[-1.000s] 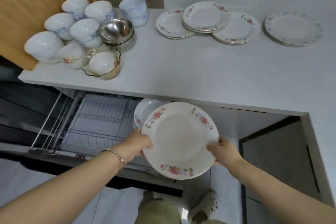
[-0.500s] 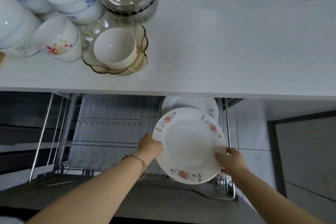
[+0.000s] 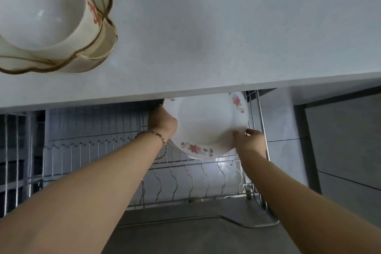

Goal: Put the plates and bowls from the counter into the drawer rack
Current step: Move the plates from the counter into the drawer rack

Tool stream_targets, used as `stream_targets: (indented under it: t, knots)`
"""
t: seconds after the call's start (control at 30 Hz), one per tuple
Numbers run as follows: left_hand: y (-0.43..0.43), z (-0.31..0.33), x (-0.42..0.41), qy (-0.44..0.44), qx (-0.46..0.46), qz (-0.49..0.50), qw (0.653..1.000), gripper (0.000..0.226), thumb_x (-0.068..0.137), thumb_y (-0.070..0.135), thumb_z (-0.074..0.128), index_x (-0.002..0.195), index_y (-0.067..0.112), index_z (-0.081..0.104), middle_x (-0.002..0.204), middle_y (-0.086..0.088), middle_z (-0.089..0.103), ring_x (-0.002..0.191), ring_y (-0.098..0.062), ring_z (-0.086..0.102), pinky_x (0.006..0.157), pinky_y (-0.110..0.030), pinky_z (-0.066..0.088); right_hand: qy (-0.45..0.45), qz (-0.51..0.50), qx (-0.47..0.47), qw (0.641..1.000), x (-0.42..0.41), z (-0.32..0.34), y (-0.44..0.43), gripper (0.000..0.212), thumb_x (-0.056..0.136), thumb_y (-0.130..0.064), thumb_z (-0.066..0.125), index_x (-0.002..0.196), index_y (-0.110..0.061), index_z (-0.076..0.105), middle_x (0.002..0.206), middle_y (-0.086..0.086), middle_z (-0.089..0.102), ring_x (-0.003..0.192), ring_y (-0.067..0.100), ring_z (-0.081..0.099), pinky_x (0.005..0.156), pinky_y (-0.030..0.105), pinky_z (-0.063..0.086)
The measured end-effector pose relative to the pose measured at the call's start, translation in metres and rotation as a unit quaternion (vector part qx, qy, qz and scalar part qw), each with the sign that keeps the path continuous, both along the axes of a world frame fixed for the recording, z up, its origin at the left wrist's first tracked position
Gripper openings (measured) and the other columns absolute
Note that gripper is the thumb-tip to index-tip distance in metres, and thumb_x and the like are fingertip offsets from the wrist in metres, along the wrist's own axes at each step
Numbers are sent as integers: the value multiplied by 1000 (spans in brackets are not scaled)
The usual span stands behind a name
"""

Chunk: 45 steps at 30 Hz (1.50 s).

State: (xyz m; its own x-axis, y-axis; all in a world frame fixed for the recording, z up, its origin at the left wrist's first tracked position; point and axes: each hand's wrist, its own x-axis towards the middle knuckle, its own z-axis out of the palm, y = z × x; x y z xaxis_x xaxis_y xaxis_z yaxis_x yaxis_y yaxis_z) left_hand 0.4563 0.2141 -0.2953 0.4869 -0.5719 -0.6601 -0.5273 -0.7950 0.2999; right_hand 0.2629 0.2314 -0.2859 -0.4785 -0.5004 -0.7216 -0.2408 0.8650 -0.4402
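White plate point(image 3: 206, 128) with pink-red floral rim; pale grey counter point(image 3: 226, 27); silver rack point(image 3: 185, 177).

Both hands, left point(image 3: 162, 122) and right point(image 3: 250, 140), reach forward, fingers clasped.

Bare arms, one bracelet

Both forearms are bare, with no sleeves in view. The left hand point(image 3: 162, 122) has a thin braided bracelet point(image 3: 153, 134) at the wrist, dark and light strands twisted together. The right hand point(image 3: 250, 140) wears nothing that shows.
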Motion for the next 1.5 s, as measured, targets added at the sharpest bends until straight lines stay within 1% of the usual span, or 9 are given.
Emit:
stream_targets:
  t: [0.23,0.4,0.5,0.57,0.77,1.0,1.2,1.4,1.5]
  knots:
    - [8,-3,-4,-130,30,-103,986,42,88,10,50,130,11,49,131,-16,52,122,-36,44,95,-42,44,24,41,-2,999,2,-6,14,43,84,-9,53,126,-17,54,95,6,65,68,22,54,51,20,35]
    - [24,-7,-6,154,-60,129,978,53,87,6,42,137,24,38,112,-6,61,84,-26,57,70,-33,53,-9,20,16,1000,16,-8,19,35,87,-8,48,121,-15,52,90,5,60,76,28,56,57,25,45]
    - [24,-5,-16,269,-56,297,914,54,88,4,43,136,26,33,123,-3,53,102,-29,53,90,-56,49,8,48,12,999,16,-9,16,29,89,-5,46,116,-12,52,89,4,56,73,26,50,47,18,28]
    - [23,-6,-17,274,-52,324,904,62,87,3,45,141,29,28,131,-4,50,112,-33,53,89,-57,49,6,66,9,998,14,-8,14,29,88,-6,47,116,-12,53,86,6,58,67,27,53,51,21,38]
    - [36,13,-23,121,52,110,985,49,87,5,47,135,4,39,131,-17,53,104,-30,57,66,-27,47,-1,212,103,972,-4,23,7,41,90,-12,50,131,-8,50,118,15,63,102,33,61,77,27,45]
    - [30,116,-78,87,64,-208,972,20,92,10,40,104,13,55,110,-7,56,98,-22,54,84,-25,44,-55,388,88,916,-62,109,-2,39,89,-17,50,126,-7,56,119,15,65,81,18,58,70,23,44]
    - [-4,191,-184,144,-6,-266,953,22,88,6,39,83,14,59,79,-9,50,67,-18,46,62,-22,36,6,394,20,919,-174,191,-29,37,91,-22,51,126,-11,57,123,13,63,112,27,61,93,32,47]
    - [-44,235,-320,151,-86,-220,960,21,81,9,45,66,19,54,78,-12,63,76,-25,64,75,-36,54,81,378,-50,921,-322,255,-59,35,90,-16,47,121,-9,62,123,11,65,114,25,60,95,28,46]
    - [-63,263,-387,168,-106,-209,958,21,83,8,44,67,18,54,76,-10,63,74,-26,64,64,-26,45,125,362,-84,920,-389,284,-71,31,89,-13,46,111,-4,67,120,12,66,113,27,60,93,29,46]
